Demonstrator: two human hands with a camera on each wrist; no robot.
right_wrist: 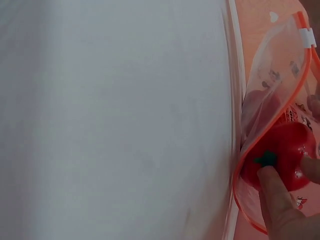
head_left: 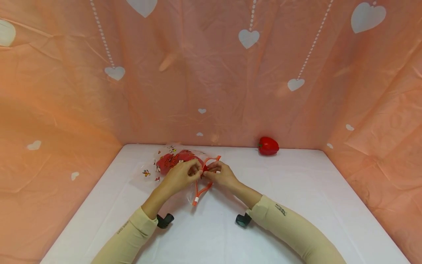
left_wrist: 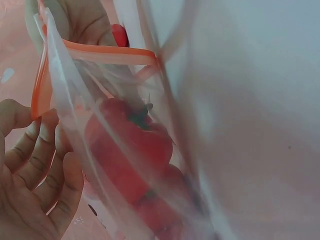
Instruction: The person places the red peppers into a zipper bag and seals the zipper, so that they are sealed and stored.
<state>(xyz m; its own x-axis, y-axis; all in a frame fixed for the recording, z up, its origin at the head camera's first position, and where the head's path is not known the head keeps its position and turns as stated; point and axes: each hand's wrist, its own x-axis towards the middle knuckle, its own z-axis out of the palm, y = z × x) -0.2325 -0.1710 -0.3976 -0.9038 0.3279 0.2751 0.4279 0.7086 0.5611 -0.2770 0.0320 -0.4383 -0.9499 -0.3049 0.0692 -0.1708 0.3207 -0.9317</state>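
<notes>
A clear plastic zip bag with an orange rim and small printed figures lies at the back left of the table, red peppers showing through its film. My left hand pinches the orange rim, spreading the mouth open. Inside that mouth, my right hand grips a glossy red bell pepper with a green stem, fingertips on its stem end. Through the film in the left wrist view, the pepper sits above other red ones. A white slider is on the rim.
Another red bell pepper lies at the table's back edge, right of the bag. Peach curtains with white hearts surround the white table at the back and sides. Dark wrist devices hang beneath both forearms.
</notes>
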